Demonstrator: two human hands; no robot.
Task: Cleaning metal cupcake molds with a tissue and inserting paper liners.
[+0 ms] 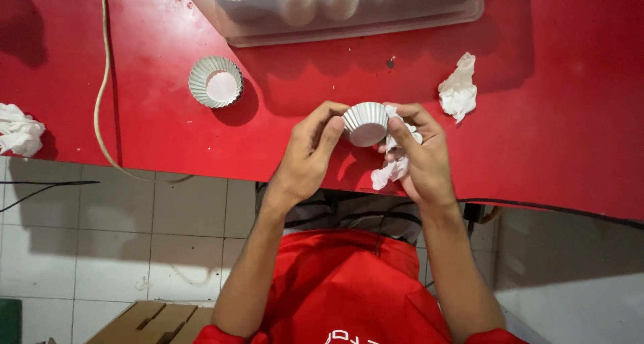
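Holding a small fluted metal cup [366, 123] over the red bench [550, 129], the left hand [310, 153] pinches its rim while the right hand [421, 157] is closed on a crumpled white tissue [390, 171] against it. Another fluted cup [215, 81] sits empty on the bench; a clear plastic tub [349, 22], cut off above, holds pale cylinders too blurred to identify.

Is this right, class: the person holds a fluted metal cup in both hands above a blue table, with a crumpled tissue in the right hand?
Not quite. The head view shows a red table, not a blue one. The rest holds: the left hand and right hand hold the fluted metal cup, and the right hand also grips the crumpled tissue.
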